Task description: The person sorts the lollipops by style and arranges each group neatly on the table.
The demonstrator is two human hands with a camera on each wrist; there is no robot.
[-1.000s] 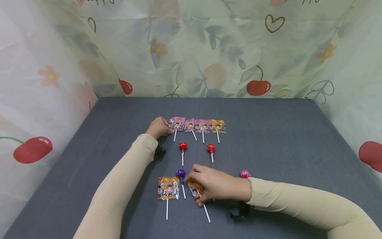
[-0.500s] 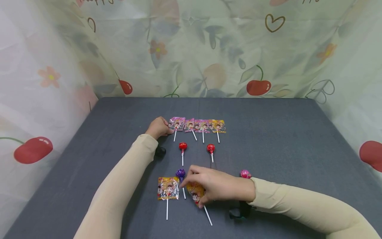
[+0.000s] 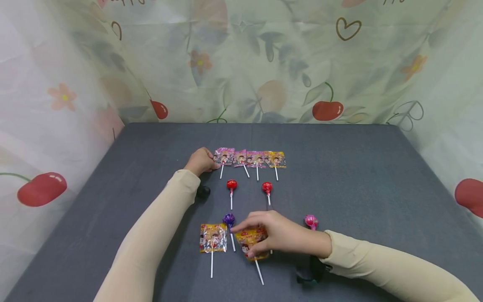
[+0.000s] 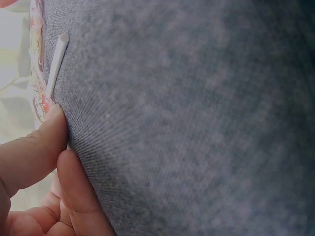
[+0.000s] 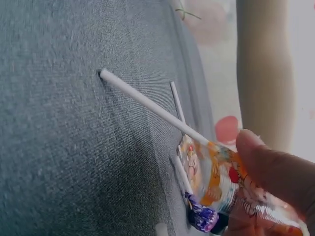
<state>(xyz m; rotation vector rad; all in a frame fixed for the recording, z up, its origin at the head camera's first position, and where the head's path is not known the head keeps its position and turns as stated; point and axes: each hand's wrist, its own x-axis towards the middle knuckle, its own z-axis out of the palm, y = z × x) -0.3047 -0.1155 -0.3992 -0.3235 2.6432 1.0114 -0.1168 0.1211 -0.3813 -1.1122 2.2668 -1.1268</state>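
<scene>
Yellow-printed and shiny, the square plastic-wrapped lollipop on a white stick [image 3: 247, 241] shows more of its face than half a second ago. The right hand [image 3: 281, 235], shifted slightly toward three o'clock, pinches its wrapper between thumb and fingers on the grey table's [image 3: 358, 176] six o'clock side. Its stick points between five and six; a matching yellow-wrapped lollipop [image 3: 213, 239] lies at nine. Unmoved at eleven, the left hand [image 3: 203, 161] pinches the edge of a pink-printed, plastic-wrapped lollipop [image 3: 224, 157].
</scene>
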